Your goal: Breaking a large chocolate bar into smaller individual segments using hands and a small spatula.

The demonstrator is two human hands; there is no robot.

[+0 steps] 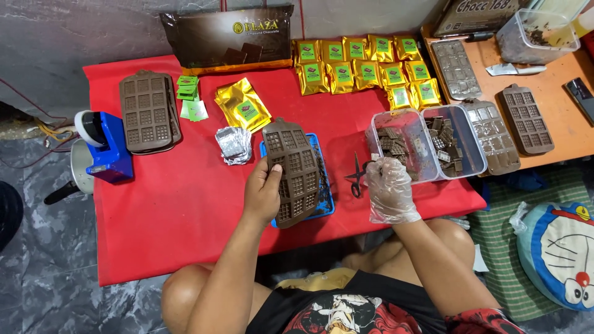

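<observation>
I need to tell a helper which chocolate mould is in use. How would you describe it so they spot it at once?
On the red table, find the blue tray near the front edge. The brown mould stands tilted over it, gripped by the bare left hand. The other moulds all lie flat and untouched.

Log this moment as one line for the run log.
left hand: holds brown mould over blue tray | right hand: gloved, at clear tub | scissors between

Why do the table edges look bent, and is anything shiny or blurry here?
Head view: the wide lens bows the red table edges; light is soft and even, with faint shadows; glare glints on the gold pouches and foil squares; the gloved right hand looks slightly soft, while the left hand and brown mould are sharp.
</observation>
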